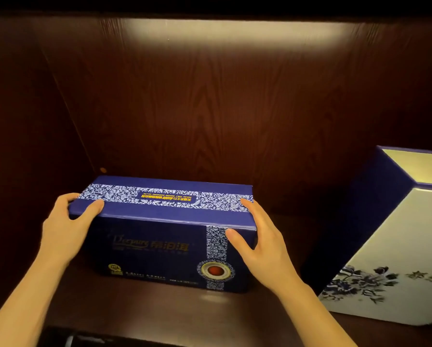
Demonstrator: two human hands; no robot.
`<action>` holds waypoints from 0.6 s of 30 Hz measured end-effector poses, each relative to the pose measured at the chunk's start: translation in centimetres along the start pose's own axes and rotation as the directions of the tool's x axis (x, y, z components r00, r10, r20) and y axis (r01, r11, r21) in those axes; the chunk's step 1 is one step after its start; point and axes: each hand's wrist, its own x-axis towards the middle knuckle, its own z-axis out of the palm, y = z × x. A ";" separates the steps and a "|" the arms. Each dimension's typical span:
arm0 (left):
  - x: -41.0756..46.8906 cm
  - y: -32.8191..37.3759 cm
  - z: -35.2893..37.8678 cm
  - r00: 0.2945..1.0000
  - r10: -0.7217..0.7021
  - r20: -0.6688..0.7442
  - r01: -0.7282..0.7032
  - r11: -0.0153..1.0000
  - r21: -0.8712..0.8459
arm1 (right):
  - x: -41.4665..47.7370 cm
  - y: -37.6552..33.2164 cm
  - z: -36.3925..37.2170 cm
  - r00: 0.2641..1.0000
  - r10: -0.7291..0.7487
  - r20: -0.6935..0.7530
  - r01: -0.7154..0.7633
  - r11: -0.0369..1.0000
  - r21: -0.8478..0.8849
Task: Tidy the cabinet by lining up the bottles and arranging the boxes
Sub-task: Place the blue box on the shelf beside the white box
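Head view: blue box (159, 221) sits on the cabinet shelf (159, 316), toward its left end. Left hand (64, 229) grips the box's left end (thumb on top). Right hand (262, 246) presses its right end with straight fingers. White floral box (397, 246) stands apart at the shelf's right edge.

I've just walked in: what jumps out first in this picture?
A dark blue cardboard box with a white floral band sits mid-shelf, the left hand gripping one end, the right hand pressing the other. A white box with blue flowers stands at the right edge.
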 end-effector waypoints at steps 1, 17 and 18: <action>-0.5 0.3 0.4 1.000 0.011 0.011 -0.011 1.000 -0.010 | -0.3 0.2 -0.7 1.000 0.003 -0.006 -0.003 1.000 -0.008; -6.7 5.4 5.6 0.996 0.065 0.056 -0.065 0.998 -0.001 | -5.4 1.8 -7.8 0.989 0.079 -0.121 -0.084 0.996 -0.035; -6.9 5.5 5.7 0.996 0.067 0.057 -0.068 0.998 0.000 | -5.9 1.6 -7.9 0.986 0.078 -0.149 -0.086 0.995 -0.054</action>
